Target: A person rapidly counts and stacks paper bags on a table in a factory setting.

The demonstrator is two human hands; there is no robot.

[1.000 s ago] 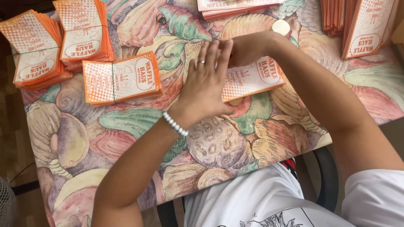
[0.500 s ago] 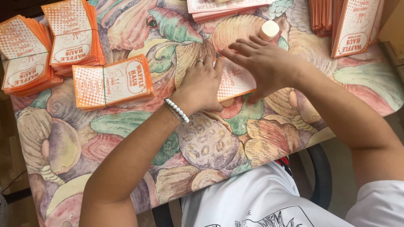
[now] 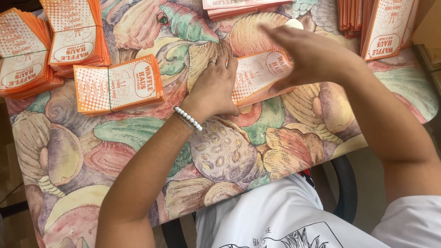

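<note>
— What is the head camera showing of the hands?

— The left hand (image 3: 215, 87) is lying flat, fingers spread open, on the bench (image 3: 220, 151), which is wearing a cloth printed with big pastel seashells. Its fingertips are pressing down the near end of a flat orange-and-white printed paper sleeve (image 3: 257, 73), near the middle of the far half of the bench. A ring is showing on one finger and a white bead bracelet (image 3: 187, 118) is sitting at the wrist.

— And the right hand?

— The right hand (image 3: 312, 57) is curling loosely over the far end of that same sleeve, thumb under its edge and fingers arching above, so it is pinching the paper rather than lying flat. The sleeve is tilting up a little on that side.

— What is lying around them?

— A banded bundle of the same orange sleeves (image 3: 117, 87) is resting just left of the left hand. Two taller stacks (image 3: 50, 41) are sitting at the far left corner. Another stack (image 3: 243, 5) is lying along the far edge, and upright sleeves (image 3: 388, 27) are leaning at the far right corner. A small white round disc (image 3: 295, 23) is peeking out behind the right hand's fingers.
</note>
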